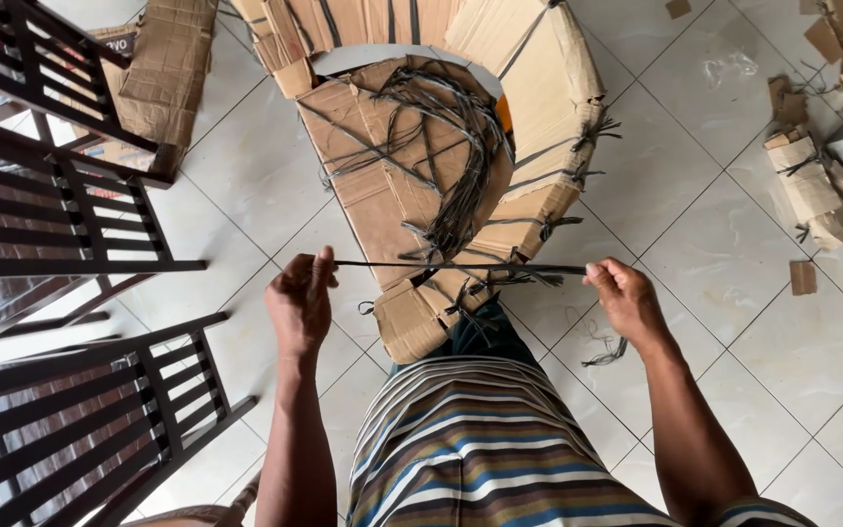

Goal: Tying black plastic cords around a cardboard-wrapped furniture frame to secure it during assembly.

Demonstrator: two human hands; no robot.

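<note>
Strapping [461, 265], a dark flat strip, was stretched taut between your two hands, directly above the near edge of the cardboard stack [392, 185] at 12 o'clock from you. Your left hand [300, 298] had its grip closed on one end; your right hand [622, 293] had its grip closed on the other. Several bands were already tied around the curved cardboard bundle [539, 107], knots showing at its edge. A loose heap of straps [456, 146] lay unused on the stack, so I judged tying part done. One small tied bundle [812, 185] lay at 2 o'clock. Floor [695, 215]: pale glossy tile, scraps scattered. Dark wooden chairs [60, 224] stood at 9 o'clock.
</note>
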